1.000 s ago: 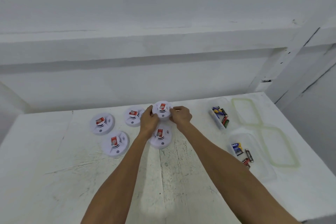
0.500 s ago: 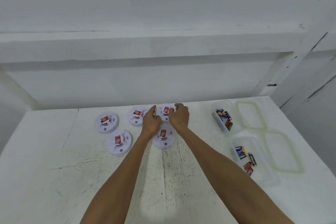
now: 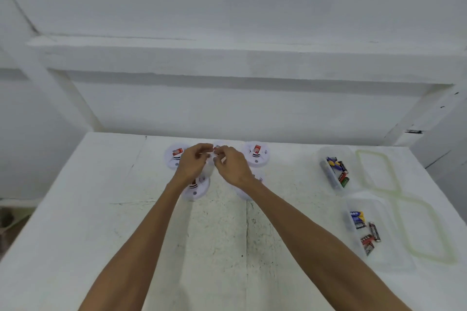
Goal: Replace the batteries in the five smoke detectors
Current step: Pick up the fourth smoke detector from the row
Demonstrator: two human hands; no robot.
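Observation:
Five round white smoke detectors with red labels lie at the back of the white table (image 3: 214,240). The back middle smoke detector (image 3: 210,168) sits between my hands, mostly hidden and blurred. My left hand (image 3: 193,163) curls on its left side and my right hand (image 3: 231,165) on its right. The back left detector (image 3: 173,156) and the back right detector (image 3: 256,155) lie untouched. My left wrist partly covers the near left detector (image 3: 196,188). The near right detector (image 3: 243,193) is largely under my right forearm.
Two clear tubs stand at the right: the far tub (image 3: 336,151) and the near tub (image 3: 366,203), each holding several batteries (image 3: 337,169). Beside them lie two lids (image 3: 376,171) with green seals. A white wall and beam rise behind the table.
Both hands set down the back right detector and moved left onto the back middle one. The view has also shifted, so everything sits further right.

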